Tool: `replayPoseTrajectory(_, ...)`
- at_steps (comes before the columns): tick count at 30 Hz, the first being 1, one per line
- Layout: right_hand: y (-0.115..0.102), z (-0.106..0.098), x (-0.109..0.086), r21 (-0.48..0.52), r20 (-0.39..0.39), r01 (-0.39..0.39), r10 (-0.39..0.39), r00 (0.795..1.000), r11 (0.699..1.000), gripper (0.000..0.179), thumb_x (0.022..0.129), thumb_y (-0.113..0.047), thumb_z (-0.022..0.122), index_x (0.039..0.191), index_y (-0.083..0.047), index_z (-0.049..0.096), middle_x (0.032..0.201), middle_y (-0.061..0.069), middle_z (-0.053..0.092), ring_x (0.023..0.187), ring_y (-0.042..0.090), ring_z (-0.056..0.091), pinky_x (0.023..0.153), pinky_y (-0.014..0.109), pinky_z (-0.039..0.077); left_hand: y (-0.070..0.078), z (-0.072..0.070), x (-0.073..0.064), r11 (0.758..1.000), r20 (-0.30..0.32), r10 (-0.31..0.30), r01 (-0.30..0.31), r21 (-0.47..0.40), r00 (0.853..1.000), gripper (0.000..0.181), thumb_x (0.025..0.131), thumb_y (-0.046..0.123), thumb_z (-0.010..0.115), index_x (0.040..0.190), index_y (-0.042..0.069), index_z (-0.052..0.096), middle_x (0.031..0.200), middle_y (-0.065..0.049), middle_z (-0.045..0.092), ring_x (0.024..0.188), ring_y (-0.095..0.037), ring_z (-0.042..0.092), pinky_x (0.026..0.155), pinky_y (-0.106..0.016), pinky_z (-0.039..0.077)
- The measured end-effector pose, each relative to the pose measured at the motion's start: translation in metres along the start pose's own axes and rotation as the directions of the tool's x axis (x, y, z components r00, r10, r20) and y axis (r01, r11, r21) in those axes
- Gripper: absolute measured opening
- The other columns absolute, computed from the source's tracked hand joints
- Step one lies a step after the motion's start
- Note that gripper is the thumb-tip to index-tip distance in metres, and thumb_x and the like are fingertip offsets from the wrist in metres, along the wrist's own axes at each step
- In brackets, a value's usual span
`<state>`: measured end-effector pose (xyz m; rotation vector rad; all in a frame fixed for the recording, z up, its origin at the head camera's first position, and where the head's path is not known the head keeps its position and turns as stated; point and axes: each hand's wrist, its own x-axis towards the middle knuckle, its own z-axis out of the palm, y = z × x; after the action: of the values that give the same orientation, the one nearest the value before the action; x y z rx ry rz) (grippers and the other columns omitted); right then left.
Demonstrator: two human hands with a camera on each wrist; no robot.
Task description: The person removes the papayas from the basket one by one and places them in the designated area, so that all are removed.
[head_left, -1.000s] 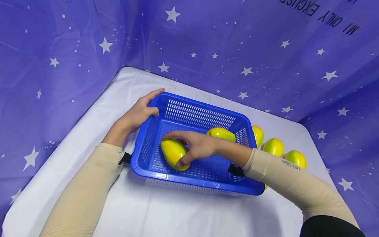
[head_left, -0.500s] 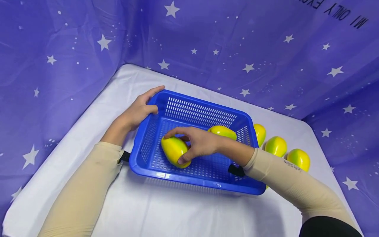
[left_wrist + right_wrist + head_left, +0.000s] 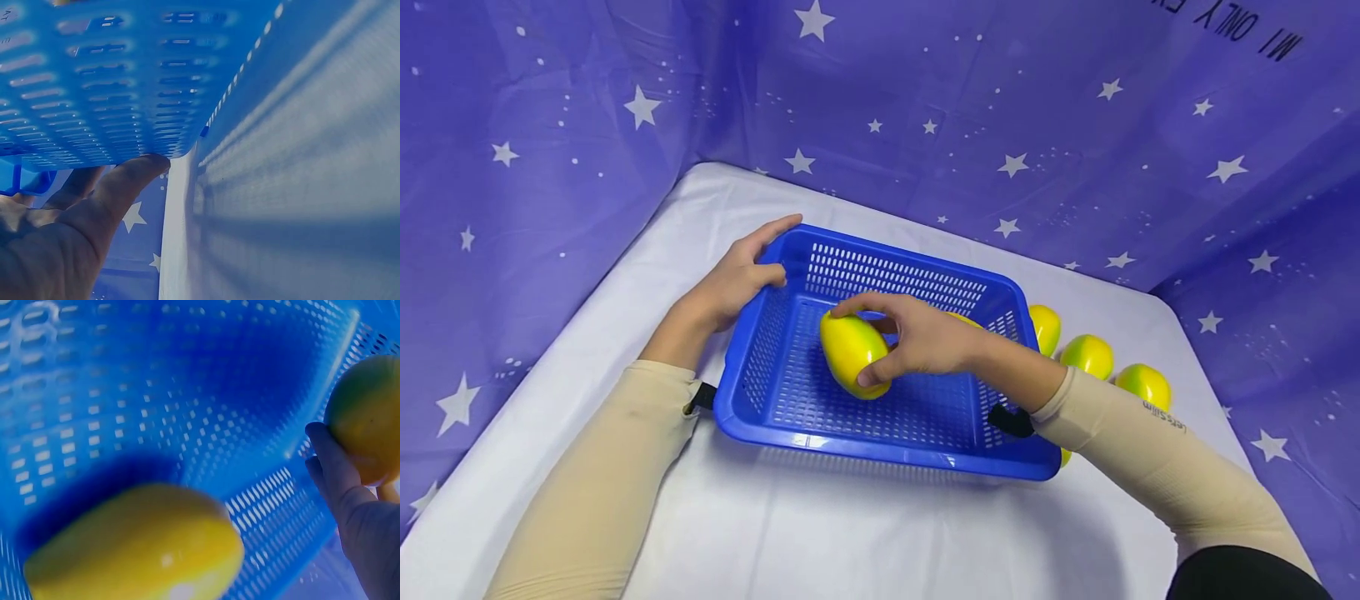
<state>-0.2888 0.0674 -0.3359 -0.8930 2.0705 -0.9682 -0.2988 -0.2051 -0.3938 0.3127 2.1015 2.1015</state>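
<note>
A blue perforated plastic basket [image 3: 880, 455] stands on the white cloth in the head view. My left hand [image 3: 730, 282] grips its far left corner, thumb over the rim and fingers along the outside. Inside the basket, my right hand [image 3: 928, 335] holds a yellow-green mango [image 3: 853, 353] between thumb and fingers. The right wrist view shows this held mango [image 3: 369, 419] off the basket floor. A second mango [image 3: 144, 550] lies in the basket; in the head view, the right hand covers most of it.
Outside the basket's right side sit more mangoes, among them a far one [image 3: 1045, 329], a middle one [image 3: 1087, 356] and a near one [image 3: 1144, 385]. Another peeks out by the near right corner. A purple star-patterned curtain [image 3: 865, 75] surrounds the white-covered table [image 3: 820, 533].
My right hand has raised the mango and carried it slightly right and away from the basket's near side. The left hand keeps its hold on the corner.
</note>
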Motion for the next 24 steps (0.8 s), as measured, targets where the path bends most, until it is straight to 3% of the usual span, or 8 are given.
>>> replayPoseTrajectory(5, -0.010, -0.016, -0.015, -0.027, -0.110, 0.016, -0.019, 0.994, 1.000, 0.073, 0.074, -0.021, 0.085, 0.138, -0.029, 0.051, 0.139, -0.007, 0.043, 0.124, 0.023, 0.051, 0.088, 0.037, 0.053, 0.000, 0.000, 0.000, 1.000, 0.003, 0.000, 0.000, -0.008, 1.000, 0.080, 0.080, -0.006, 0.046, 0.153, 0.025, 0.032, 0.143, -0.013, 0.043, 0.113, -0.034, 0.047, 0.076, -0.032, 0.053)
replayPoseTrajectory(10, -0.020, -0.029, -0.040, 0.016, -0.198, -0.011, 0.014, 0.980, 1.000, 0.074, 0.075, -0.018, 0.084, 0.139, -0.029, 0.050, 0.140, -0.009, 0.043, 0.123, 0.019, 0.053, 0.084, 0.037, 0.055, 0.001, 0.001, 0.001, 1.000, 0.000, 0.002, -0.002, -0.019, 1.000, 0.082, 0.079, -0.008, 0.046, 0.153, 0.024, 0.032, 0.142, -0.014, 0.043, 0.112, -0.032, 0.046, 0.074, -0.032, 0.054)
replayPoseTrajectory(16, -0.035, -0.039, -0.075, 0.054, -0.272, -0.013, 0.027, 0.962, 0.998, 0.075, 0.077, -0.004, 0.079, 0.142, -0.015, 0.047, 0.141, -0.004, 0.043, 0.120, 0.024, 0.054, 0.085, 0.039, 0.054, 0.003, 0.002, -0.001, 1.000, -0.001, -0.008, 0.008, -0.023, 1.000, 0.082, 0.079, -0.009, 0.044, 0.153, 0.025, 0.031, 0.144, -0.013, 0.041, 0.113, -0.032, 0.046, 0.073, -0.033, 0.054)
replayPoseTrajectory(24, -0.012, -0.055, -0.110, 0.074, -0.330, -0.002, 0.026, 0.944, 0.997, 0.075, 0.078, -0.007, 0.080, 0.144, -0.016, 0.044, 0.142, -0.003, 0.043, 0.121, 0.024, 0.054, 0.086, 0.040, 0.054, 0.002, 0.003, 0.000, 1.000, 0.004, 0.004, -0.004, -0.001, 1.000, 0.082, 0.080, -0.008, 0.044, 0.154, 0.024, 0.030, 0.146, -0.015, 0.038, 0.116, -0.032, 0.045, 0.076, -0.032, 0.054)
